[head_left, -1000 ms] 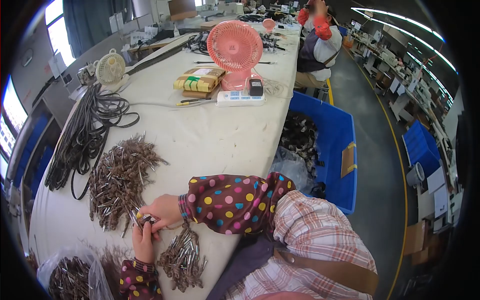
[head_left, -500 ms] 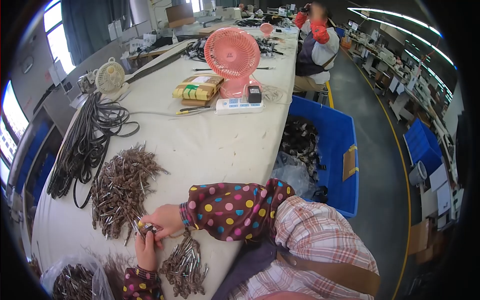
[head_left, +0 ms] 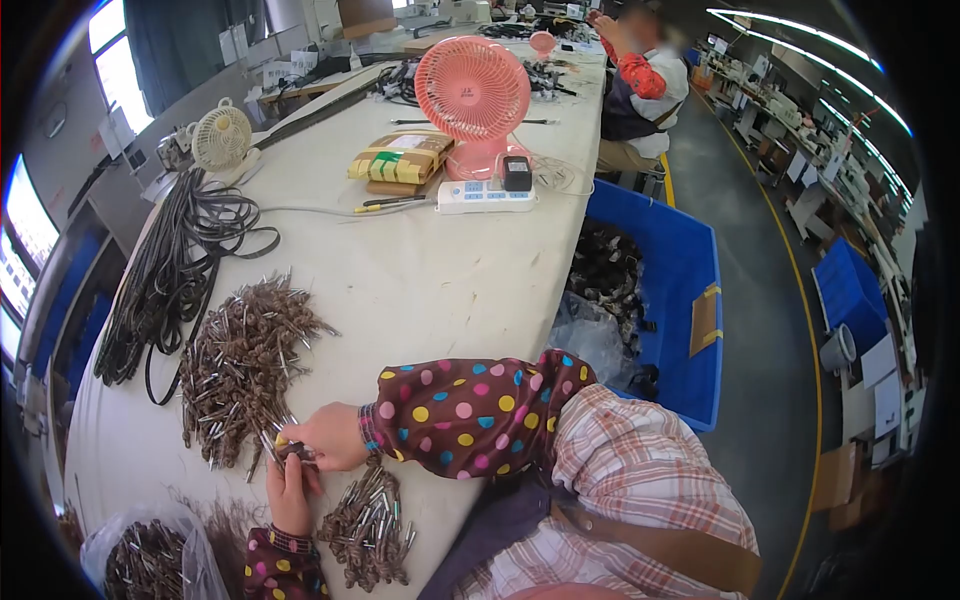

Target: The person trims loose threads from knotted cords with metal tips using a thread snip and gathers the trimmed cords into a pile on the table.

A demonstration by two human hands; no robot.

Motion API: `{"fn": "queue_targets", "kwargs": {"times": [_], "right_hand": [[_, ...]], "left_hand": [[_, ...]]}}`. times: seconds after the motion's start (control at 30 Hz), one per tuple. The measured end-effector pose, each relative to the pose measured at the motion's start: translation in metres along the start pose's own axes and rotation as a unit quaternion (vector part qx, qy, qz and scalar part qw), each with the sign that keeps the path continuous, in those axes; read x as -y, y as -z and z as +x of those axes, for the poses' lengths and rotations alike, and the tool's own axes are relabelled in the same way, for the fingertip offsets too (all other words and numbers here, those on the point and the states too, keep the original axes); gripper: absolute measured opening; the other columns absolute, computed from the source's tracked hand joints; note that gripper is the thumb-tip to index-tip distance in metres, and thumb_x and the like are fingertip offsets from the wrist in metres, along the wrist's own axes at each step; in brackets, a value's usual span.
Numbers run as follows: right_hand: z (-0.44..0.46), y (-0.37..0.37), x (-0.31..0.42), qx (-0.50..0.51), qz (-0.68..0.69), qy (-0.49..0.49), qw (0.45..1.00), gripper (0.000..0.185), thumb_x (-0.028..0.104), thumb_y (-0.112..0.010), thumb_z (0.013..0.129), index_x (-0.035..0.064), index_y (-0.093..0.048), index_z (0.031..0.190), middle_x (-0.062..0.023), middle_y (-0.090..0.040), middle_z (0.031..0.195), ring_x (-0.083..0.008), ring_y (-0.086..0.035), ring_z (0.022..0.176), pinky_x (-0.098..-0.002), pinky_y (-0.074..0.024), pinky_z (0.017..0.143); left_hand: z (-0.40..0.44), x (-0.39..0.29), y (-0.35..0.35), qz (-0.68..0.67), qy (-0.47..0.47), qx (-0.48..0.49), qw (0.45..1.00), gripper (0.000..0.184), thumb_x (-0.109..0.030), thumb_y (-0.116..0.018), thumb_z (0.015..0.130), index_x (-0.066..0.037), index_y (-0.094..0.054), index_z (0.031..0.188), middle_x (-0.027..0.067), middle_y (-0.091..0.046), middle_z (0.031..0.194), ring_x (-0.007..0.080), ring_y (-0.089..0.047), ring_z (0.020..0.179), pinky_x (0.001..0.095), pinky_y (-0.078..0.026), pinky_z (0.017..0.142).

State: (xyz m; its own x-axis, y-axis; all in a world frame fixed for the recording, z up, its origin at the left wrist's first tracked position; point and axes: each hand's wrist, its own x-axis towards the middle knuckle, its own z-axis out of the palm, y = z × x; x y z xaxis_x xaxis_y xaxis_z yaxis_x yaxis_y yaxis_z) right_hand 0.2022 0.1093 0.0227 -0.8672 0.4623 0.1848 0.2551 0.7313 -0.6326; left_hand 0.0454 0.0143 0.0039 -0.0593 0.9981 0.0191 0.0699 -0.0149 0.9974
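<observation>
My left hand (head_left: 290, 496) and my right hand (head_left: 336, 437) meet at the near edge of a pile of knotted brown cords with silver metal tips (head_left: 240, 370). Between the fingertips of both hands is a small brown cord piece (head_left: 294, 452), mostly covered by the fingers. A bit of yellow shows at my right fingers. Just right of my left hand lies a smaller heap of the same tipped cords (head_left: 366, 530). Both forearms wear dark sleeves with coloured dots.
A clear plastic bag of brown cords (head_left: 150, 555) stands at lower left. Black straps (head_left: 165, 290) lie along the far-left edge. Farther back are a pink fan (head_left: 473, 90), a power strip (head_left: 485, 197) and a parcel (head_left: 400, 160). A blue bin (head_left: 695, 350) adjoins the table; a person (head_left: 640, 100) sits beyond.
The view has shifted slightly. Both hands stay together at the pile's edge, with small finger movements. The person at the back has changed arm and head position.
</observation>
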Motion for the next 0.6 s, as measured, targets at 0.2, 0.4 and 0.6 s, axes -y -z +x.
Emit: {"fn": "queue_targets", "kwargs": {"times": [0.2,0.4,0.6], "right_hand": [[0.004,0.009,-0.008,-0.046,-0.034,-0.025,0.998,0.032,0.024,-0.055,0.077,0.0098,-0.05,0.106,-0.0171,-0.061,0.071,-0.0378,-0.06,0.069,-0.0465,-0.0463,0.061],[0.014,0.013,-0.008,-0.146,0.105,0.084,0.98,0.035,0.006,-0.047,0.085,0.0119,-0.053,0.119,-0.0101,-0.06,0.105,-0.027,-0.062,0.085,-0.0334,-0.0501,0.072],[0.009,0.01,-0.003,-0.019,0.152,0.07,0.986,0.034,0.009,-0.051,0.087,0.0103,-0.052,0.121,-0.0096,-0.06,0.107,-0.0233,-0.061,0.088,-0.0309,-0.0486,0.077]], "left_hand": [[-0.001,-0.011,0.001,-0.07,0.09,-0.053,0.992,0.019,-0.014,-0.048,0.093,-0.007,-0.044,0.111,-0.0061,-0.041,0.065,0.001,-0.029,0.046,0.0173,-0.021,0.039],[0.0,-0.032,0.009,-0.131,0.102,0.062,0.984,0.046,0.0,-0.048,0.081,-0.004,-0.041,0.127,0.002,-0.049,0.103,0.0046,-0.039,0.071,0.0192,-0.035,0.061],[-0.005,-0.03,0.01,-0.103,0.153,0.159,0.97,0.046,-0.003,-0.046,0.083,-0.003,-0.04,0.128,0.0032,-0.05,0.109,0.0052,-0.039,0.073,0.0202,-0.037,0.065]]}}
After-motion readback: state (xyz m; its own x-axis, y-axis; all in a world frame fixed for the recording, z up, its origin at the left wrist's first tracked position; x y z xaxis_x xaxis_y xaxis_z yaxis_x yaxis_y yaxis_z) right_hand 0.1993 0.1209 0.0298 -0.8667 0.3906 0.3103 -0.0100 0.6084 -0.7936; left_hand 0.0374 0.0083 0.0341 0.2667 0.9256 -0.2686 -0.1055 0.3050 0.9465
